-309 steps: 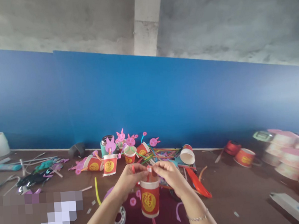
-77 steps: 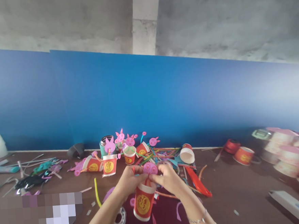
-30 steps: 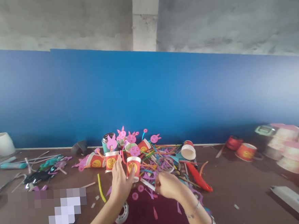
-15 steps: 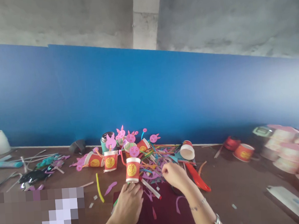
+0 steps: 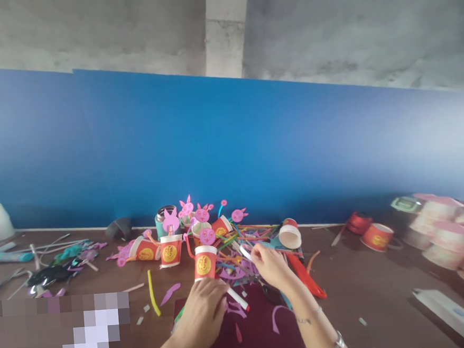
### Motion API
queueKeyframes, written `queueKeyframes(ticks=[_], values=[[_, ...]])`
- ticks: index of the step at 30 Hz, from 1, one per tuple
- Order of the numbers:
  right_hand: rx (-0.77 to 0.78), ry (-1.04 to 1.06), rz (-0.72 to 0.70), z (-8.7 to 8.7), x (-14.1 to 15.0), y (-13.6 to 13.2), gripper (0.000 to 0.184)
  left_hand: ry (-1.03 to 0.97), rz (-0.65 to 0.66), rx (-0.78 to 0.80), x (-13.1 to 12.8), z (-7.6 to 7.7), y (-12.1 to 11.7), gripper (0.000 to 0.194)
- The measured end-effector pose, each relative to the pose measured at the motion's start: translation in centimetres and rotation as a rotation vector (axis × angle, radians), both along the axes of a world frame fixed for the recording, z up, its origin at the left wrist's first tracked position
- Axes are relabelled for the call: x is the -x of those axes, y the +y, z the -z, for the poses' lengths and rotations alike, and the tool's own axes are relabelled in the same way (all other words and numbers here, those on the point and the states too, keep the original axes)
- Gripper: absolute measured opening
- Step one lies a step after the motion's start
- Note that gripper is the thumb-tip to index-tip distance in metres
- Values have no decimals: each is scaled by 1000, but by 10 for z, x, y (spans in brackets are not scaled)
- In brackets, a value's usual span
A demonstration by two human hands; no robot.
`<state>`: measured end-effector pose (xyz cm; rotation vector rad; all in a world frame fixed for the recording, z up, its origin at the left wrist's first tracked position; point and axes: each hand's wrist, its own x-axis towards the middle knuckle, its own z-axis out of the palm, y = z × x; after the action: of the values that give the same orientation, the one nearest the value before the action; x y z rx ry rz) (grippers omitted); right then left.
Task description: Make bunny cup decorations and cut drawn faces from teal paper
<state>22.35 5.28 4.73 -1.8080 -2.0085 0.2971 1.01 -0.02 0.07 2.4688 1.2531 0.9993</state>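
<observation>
In the head view my left hand (image 5: 205, 308) is closed, fingers curled down before a red paper cup (image 5: 205, 263) with a yellow emblem. Its fingers hide the cup's lower edge; whether they grip anything is hidden. A pink paper pig face (image 5: 207, 236) stands at that cup's rim. Close to my left fingertips lies a white marker (image 5: 238, 299) with a red end. My right hand (image 5: 270, 265) is closed in a pinch over the pile of coloured strips (image 5: 232, 259). A small white strip-like piece (image 5: 245, 252) shows at its fingertips.
More red cups (image 5: 171, 251) with pink pig cutouts stand or lie behind. A red pouch-like object (image 5: 306, 277) lies right of my right wrist. A power strip (image 5: 452, 312) and stacked pink-and-white containers (image 5: 446, 233) are at far right. A blue partition (image 5: 230, 142) rises behind the table.
My left hand has moved slightly up and right, covering the cup's bottom and the marker's near end. My right hand has shifted slightly; a white piece now shows at its fingertips.
</observation>
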Motion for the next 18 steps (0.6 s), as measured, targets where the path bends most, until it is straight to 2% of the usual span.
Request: queueKeyframes(ticks=[4,7,9,12,15,18], values=[[-36,418,-252,-11,9,-7,11,-201,-72,-3,-12,-19,19,41],[-48,566,-344,-17,21,-13,11,-330,-130,-2,-22,-32,32,50],[-27,627,-381,-21,26,-17,12,-358,-97,4,-25,-37,38,50],[50,671,-419,-29,27,-22,16,-412,-21,61,-21,-39,45,38],[83,637,-432,-39,22,-26,16,-569,1,207,-15,-35,55,30],[98,601,-446,-43,18,-28,18,-640,62,329,-12,-33,60,34]])
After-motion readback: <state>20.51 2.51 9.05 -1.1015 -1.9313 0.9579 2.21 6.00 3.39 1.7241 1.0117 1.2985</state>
